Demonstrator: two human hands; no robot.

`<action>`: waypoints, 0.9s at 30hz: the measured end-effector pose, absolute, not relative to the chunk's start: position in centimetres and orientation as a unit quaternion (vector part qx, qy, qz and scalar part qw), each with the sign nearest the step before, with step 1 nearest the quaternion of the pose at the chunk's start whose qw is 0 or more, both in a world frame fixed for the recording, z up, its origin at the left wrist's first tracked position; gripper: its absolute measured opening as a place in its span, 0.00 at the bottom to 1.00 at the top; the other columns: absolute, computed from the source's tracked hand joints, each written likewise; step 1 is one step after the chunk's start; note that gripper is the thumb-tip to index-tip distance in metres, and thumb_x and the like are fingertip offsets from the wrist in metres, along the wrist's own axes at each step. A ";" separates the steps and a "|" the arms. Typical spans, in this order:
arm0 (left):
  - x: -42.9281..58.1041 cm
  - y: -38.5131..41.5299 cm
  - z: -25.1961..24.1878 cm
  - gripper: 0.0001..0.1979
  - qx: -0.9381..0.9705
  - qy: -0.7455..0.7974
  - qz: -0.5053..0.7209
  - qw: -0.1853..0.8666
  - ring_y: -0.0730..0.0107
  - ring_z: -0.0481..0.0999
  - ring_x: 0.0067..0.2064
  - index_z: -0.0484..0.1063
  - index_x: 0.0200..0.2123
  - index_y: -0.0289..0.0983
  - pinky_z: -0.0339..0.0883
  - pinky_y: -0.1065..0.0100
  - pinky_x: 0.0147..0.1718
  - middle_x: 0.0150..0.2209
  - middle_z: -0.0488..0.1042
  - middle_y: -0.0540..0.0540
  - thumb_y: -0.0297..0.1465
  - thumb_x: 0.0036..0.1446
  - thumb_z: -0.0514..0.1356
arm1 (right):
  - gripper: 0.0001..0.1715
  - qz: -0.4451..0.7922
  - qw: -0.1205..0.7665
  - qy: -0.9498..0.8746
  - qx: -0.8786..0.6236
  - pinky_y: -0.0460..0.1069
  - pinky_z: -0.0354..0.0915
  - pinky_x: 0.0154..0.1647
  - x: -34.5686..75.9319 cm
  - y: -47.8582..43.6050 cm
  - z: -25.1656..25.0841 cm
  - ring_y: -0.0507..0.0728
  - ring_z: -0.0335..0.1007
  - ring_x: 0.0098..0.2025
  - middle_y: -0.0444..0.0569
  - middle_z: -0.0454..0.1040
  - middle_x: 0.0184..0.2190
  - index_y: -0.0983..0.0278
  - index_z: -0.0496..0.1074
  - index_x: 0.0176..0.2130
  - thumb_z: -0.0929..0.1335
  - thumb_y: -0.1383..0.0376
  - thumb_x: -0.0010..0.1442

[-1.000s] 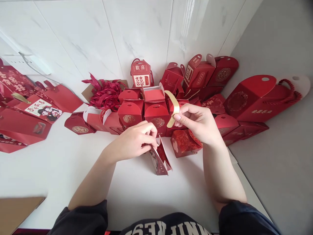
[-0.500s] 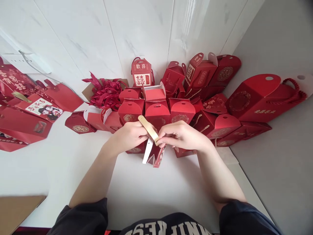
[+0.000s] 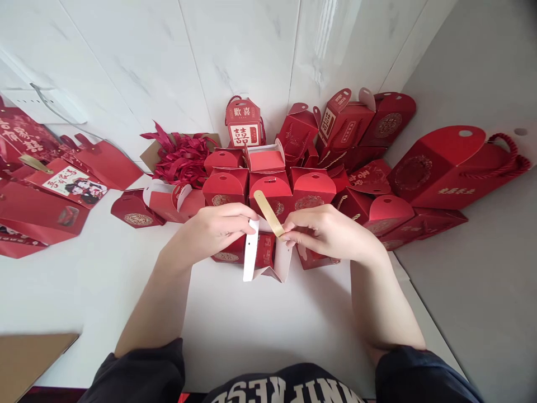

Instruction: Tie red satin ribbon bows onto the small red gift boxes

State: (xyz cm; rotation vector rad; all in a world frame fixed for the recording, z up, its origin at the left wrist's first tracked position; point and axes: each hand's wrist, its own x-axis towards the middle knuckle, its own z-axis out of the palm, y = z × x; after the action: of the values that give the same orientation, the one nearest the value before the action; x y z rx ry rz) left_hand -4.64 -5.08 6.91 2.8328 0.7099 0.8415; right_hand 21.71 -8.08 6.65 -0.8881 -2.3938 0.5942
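Between my hands stands a small red paper gift bag, its mouth spread and its white inner side showing. Something red with print is visible inside it. My left hand pinches the white folded top edge of the left wall. My right hand is closed at the right wall, with thumb and fingers pinched on the lower end of a gold strap handle. The strap's other end points up and left, loose, with a small hole in it. Part of the bag's right wall lies under my right fingers.
Several red gift boxes stand close behind the bag. Shredded red ribbon fills a carton at the back left. Red gift bags lie far left; a large red box stands right. A cardboard piece sits front left.
My hands have moved apart, and the bag's mouth has widened. The gold strap has come away from my left hand and swung right with my right hand.
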 end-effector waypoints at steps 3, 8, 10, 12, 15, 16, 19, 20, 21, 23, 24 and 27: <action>-4.4 -4.9 6.8 0.11 0.937 0.246 0.240 0.061 0.76 0.76 0.37 0.78 0.34 0.40 0.67 0.74 0.34 0.42 0.78 0.50 0.22 0.63 0.56 | 0.08 0.224 0.295 -0.862 -0.347 0.47 0.66 0.36 21.4 -7.8 6.4 0.52 0.73 0.31 0.44 0.78 0.30 0.63 0.74 0.36 0.66 0.64 0.67; -3.6 -4.5 6.5 0.10 0.945 0.257 0.196 0.043 0.68 0.73 0.41 0.79 0.35 0.43 0.66 0.67 0.41 0.38 0.74 0.48 0.25 0.62 0.58 | 0.10 0.258 0.430 -0.770 -0.394 0.46 0.68 0.31 21.4 -8.0 6.2 0.52 0.75 0.30 0.45 0.78 0.29 0.63 0.74 0.35 0.68 0.60 0.65; -3.3 -4.3 6.4 0.07 0.943 0.259 0.187 0.095 0.66 0.72 0.46 0.78 0.34 0.42 0.66 0.66 0.46 0.44 0.73 0.47 0.27 0.60 0.60 | 0.10 0.265 0.453 -0.750 -0.404 0.46 0.69 0.30 21.5 -8.1 6.2 0.52 0.75 0.29 0.45 0.78 0.29 0.63 0.74 0.35 0.69 0.59 0.64; -3.0 -4.2 6.2 0.03 0.935 0.268 0.155 0.175 0.64 0.73 0.51 0.75 0.35 0.41 0.66 0.65 0.49 0.52 0.72 0.48 0.29 0.59 0.61 | 0.10 0.269 0.466 -0.736 -0.412 0.47 0.69 0.30 21.6 -8.3 6.2 0.52 0.75 0.28 0.46 0.78 0.30 0.63 0.73 0.35 0.69 0.59 0.64; -2.7 -3.8 5.5 0.05 0.914 0.297 0.092 0.261 0.62 0.75 0.49 0.71 0.38 0.41 0.68 0.65 0.45 0.51 0.75 0.48 0.30 0.57 0.62 | 0.10 0.272 0.481 -0.721 -0.419 0.48 0.70 0.30 21.6 -8.5 6.3 0.53 0.75 0.28 0.47 0.79 0.32 0.63 0.73 0.35 0.69 0.58 0.64; -2.6 -3.7 5.2 0.07 0.907 0.311 0.081 0.272 0.62 0.77 0.46 0.70 0.40 0.41 0.68 0.65 0.43 0.48 0.77 0.49 0.31 0.57 0.62 | 0.10 0.270 0.486 -0.718 -0.419 0.48 0.70 0.30 21.6 -8.6 6.4 0.53 0.75 0.28 0.46 0.78 0.31 0.62 0.73 0.35 0.69 0.59 0.64; -2.1 -3.6 4.5 0.11 0.886 0.370 0.089 0.265 0.63 0.78 0.38 0.68 0.44 0.44 0.68 0.66 0.37 0.39 0.78 0.51 0.34 0.57 0.62 | 0.09 0.263 0.502 -0.712 -0.415 0.48 0.70 0.30 21.6 -8.9 6.5 0.53 0.74 0.28 0.46 0.78 0.31 0.62 0.73 0.35 0.69 0.59 0.64; -1.9 -3.6 4.4 0.11 0.879 0.390 0.102 0.254 0.63 0.78 0.37 0.68 0.45 0.44 0.68 0.66 0.36 0.38 0.78 0.52 0.34 0.58 0.61 | 0.09 0.262 0.505 -0.710 -0.416 0.48 0.69 0.30 21.6 -9.0 6.6 0.53 0.74 0.28 0.46 0.78 0.31 0.62 0.73 0.34 0.69 0.59 0.64; -1.7 -3.6 4.3 0.10 0.874 0.406 0.117 0.242 0.63 0.78 0.37 0.69 0.44 0.44 0.67 0.66 0.36 0.37 0.78 0.52 0.35 0.58 0.61 | 0.09 0.260 0.504 -0.709 -0.419 0.48 0.69 0.31 21.6 -9.0 6.6 0.54 0.74 0.29 0.46 0.78 0.31 0.62 0.72 0.34 0.69 0.59 0.64; -1.3 -3.6 4.1 0.11 0.864 0.426 0.152 0.223 0.62 0.78 0.38 0.69 0.45 0.45 0.67 0.66 0.37 0.39 0.78 0.52 0.36 0.59 0.60 | 0.10 0.254 0.493 -0.715 -0.426 0.48 0.69 0.33 21.4 -9.0 6.5 0.54 0.74 0.32 0.46 0.78 0.32 0.62 0.72 0.35 0.68 0.58 0.65; -1.1 -3.7 4.1 0.13 0.860 0.430 0.166 0.218 0.62 0.79 0.39 0.68 0.47 0.45 0.67 0.66 0.37 0.40 0.78 0.52 0.36 0.58 0.61 | 0.10 0.247 0.482 -0.723 -0.428 0.48 0.68 0.34 21.3 -8.9 6.3 0.54 0.74 0.33 0.47 0.78 0.32 0.62 0.73 0.35 0.67 0.58 0.65; -0.8 -3.7 3.9 0.20 0.857 0.429 0.188 0.213 0.58 0.80 0.42 0.64 0.53 0.46 0.68 0.65 0.38 0.43 0.79 0.52 0.36 0.57 0.63 | 0.10 0.214 0.431 -0.769 -0.421 0.47 0.66 0.34 20.7 -8.5 5.5 0.53 0.72 0.31 0.45 0.78 0.32 0.61 0.73 0.36 0.66 0.60 0.66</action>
State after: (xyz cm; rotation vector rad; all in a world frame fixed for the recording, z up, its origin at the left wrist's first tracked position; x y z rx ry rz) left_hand -0.77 -3.68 3.94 2.3808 1.1923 0.5219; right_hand 20.71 -8.52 5.52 -1.0497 -1.9171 0.5346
